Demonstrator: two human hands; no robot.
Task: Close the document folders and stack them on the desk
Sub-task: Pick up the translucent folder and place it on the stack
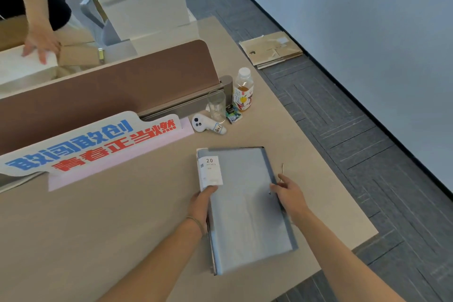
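From the head camera, the work looked to be at the squaring-up step: the grey-blue folders [245, 203] lay closed on the beige table [98, 240], near its right edge, with darker edges of at least one more showing beneath along the left side. The left hand [199, 206] held the left edge in a narrow grip, thumb on top just below the white "20" label [210, 171]; the right hand [290, 193] pinched the right edge, fingers partly curled under. The next move probably called for aligning the edges and letting the pile rest flat. The top cover looked smooth, matte and slightly translucent. A bottle [243, 89], glass [216, 105] and white controller [207, 125] stood well apart behind.
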